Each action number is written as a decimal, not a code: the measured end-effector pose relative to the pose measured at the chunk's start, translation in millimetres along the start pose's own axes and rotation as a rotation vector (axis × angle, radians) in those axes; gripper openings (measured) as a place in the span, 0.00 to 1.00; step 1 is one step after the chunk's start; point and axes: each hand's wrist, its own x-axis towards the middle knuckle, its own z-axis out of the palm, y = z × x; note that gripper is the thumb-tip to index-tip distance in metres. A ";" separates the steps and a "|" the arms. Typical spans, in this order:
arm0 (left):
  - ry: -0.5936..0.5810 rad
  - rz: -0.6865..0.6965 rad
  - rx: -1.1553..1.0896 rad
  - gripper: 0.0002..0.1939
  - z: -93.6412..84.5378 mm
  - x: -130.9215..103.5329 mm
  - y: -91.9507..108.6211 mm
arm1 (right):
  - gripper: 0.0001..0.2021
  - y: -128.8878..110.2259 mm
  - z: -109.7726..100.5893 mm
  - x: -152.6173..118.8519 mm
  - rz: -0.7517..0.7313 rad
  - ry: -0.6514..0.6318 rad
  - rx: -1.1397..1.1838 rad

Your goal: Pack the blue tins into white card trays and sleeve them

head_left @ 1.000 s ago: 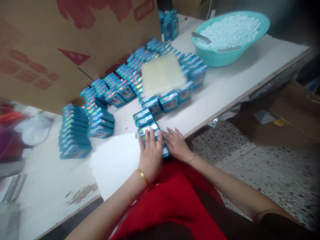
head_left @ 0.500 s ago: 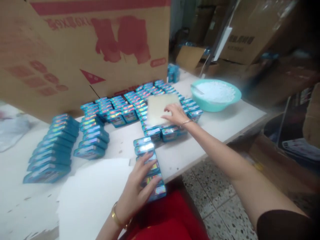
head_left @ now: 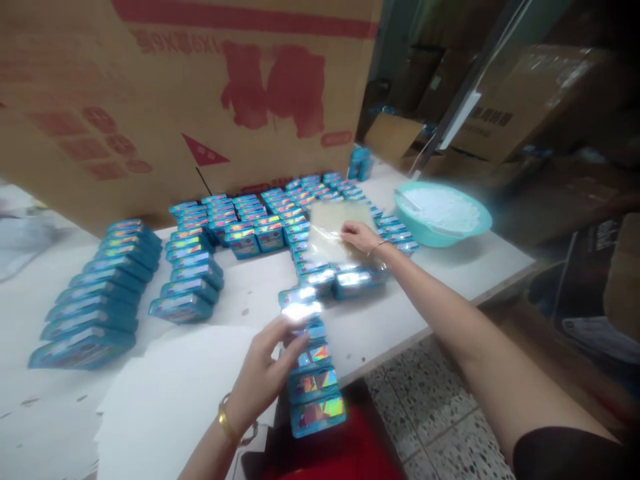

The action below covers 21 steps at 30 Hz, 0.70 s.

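Observation:
My left hand is on a row of small blue boxes with shiny tops near the table's front edge, its thumb and fingers closed around one box in the row. My right hand pinches a translucent pale sheet, which lies over a larger block of blue boxes. Left of my left hand is a spread of white paper.
Rows of blue boxes stand at the left of the white table. A large cardboard box rises behind. A turquoise basin of white material sits at the right, near the table's edge.
The fingers of my right hand have closed on the sheet. My left hand has drawn its fingers together on the front row. The view has shifted slightly.

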 end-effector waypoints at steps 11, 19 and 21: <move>0.359 -0.099 -0.327 0.14 31.6 100.0 -2.4 | 0.13 -111.4 26.6 -77.4 -0.084 0.196 0.144; 0.429 -0.097 -0.431 0.09 15.9 75.5 10.5 | 0.17 -120.6 22.1 -114.2 -0.091 0.146 0.156; 0.427 -0.077 -0.411 0.08 12.0 72.3 19.1 | 0.28 -128.7 21.2 -127.3 -0.163 0.055 0.003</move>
